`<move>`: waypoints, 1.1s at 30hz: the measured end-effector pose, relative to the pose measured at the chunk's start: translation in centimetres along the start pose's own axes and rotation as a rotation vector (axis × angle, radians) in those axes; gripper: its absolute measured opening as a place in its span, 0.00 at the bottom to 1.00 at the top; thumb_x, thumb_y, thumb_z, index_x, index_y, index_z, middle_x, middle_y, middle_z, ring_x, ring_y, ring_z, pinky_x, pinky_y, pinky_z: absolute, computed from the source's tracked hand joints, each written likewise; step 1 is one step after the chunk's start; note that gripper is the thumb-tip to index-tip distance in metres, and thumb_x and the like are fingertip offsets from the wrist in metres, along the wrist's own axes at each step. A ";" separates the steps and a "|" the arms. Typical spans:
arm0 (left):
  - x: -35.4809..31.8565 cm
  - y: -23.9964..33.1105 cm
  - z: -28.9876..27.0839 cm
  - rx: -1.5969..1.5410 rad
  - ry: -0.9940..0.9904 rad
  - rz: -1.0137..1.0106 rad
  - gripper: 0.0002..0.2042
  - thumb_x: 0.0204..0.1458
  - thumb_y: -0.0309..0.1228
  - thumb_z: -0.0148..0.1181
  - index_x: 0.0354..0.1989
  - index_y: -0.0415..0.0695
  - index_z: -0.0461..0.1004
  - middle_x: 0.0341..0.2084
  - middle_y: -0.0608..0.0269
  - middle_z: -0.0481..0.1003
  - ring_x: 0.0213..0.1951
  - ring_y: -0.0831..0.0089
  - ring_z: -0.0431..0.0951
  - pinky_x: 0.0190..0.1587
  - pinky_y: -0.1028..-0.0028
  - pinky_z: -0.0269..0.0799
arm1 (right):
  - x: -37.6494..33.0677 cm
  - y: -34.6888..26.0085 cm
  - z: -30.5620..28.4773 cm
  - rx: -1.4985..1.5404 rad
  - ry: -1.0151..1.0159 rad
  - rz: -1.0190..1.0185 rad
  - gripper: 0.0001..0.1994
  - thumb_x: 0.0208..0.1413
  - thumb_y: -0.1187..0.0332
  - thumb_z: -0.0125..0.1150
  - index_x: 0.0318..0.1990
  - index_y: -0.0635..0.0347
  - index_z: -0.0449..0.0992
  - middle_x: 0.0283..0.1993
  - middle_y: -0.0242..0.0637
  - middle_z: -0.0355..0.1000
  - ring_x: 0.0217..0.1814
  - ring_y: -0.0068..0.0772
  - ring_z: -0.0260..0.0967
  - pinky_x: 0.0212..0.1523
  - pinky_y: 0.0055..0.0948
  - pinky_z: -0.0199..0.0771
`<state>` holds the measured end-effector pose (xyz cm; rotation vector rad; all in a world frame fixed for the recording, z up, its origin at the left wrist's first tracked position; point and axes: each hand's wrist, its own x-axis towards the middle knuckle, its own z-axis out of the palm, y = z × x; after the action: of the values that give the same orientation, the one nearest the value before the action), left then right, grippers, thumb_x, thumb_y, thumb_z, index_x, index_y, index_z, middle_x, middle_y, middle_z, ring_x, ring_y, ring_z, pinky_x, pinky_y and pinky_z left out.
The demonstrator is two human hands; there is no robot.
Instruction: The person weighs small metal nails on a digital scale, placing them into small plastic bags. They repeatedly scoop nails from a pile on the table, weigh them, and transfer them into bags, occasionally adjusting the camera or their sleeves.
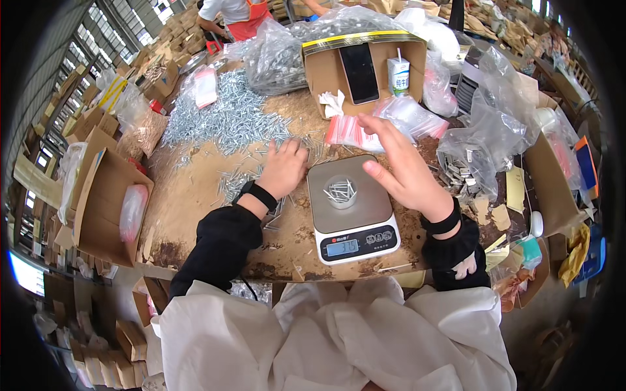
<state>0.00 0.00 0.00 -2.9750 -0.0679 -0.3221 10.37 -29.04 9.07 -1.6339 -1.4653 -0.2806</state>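
My left hand (284,171) rests palm down on the wooden table, at the near edge of a big pile of silver screws (228,111). Its bent fingers are slightly apart and nothing shows in them; the undersides are hidden. My right hand (409,171) is open above the right side of a digital scale (349,220), fingers stretched out, holding nothing. On the scale's plate stands a small clear round cup (340,191) with several screws in it. Beyond the right hand's fingertips lie clear zip bags (352,132) with red stripes. More loose screws (233,184) lie beside my left wrist.
Behind the scale, an open cardboard box (319,72) holds a phone (359,73) and a drink carton (398,75). Plastic bags (486,130) crowd the right. An open carton (107,208) stands left. Across the table sits a person in a red apron (249,23).
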 end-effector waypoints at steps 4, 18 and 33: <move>0.5 -2.8 0.5 0.241 0.063 -0.038 0.12 0.55 0.35 0.58 0.44 0.45 0.76 0.57 0.51 0.69 0.64 0.55 0.65 0.67 0.34 0.46 | 0.1 -0.3 -0.9 -0.024 0.017 -0.004 0.27 0.62 0.58 0.59 0.64 0.60 0.64 0.55 0.51 0.67 0.57 0.55 0.66 0.59 0.43 0.66; 1.5 2.4 -12.8 -0.386 0.428 -0.037 0.03 0.54 0.29 0.62 0.36 0.48 0.77 0.52 0.62 0.74 0.58 0.58 0.70 0.66 0.42 0.50 | -7.1 4.7 -11.3 -0.390 -0.129 0.602 0.10 0.50 0.74 0.65 0.41 0.62 0.78 0.32 0.40 0.77 0.33 0.39 0.75 0.36 0.34 0.74; -2.5 1.5 -7.3 -0.456 0.753 -0.123 0.03 0.50 0.26 0.64 0.32 0.45 0.76 0.48 0.57 0.73 0.55 0.54 0.69 0.60 0.58 0.61 | -11.3 6.0 -5.3 -0.532 -0.054 0.527 0.06 0.47 0.80 0.61 0.33 0.63 0.77 0.34 0.45 0.74 0.39 0.52 0.74 0.40 0.43 0.73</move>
<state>-3.88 -2.69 6.33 -3.0323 -0.0999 -1.6262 14.62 -39.97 1.73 -2.4012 -0.9851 -0.3436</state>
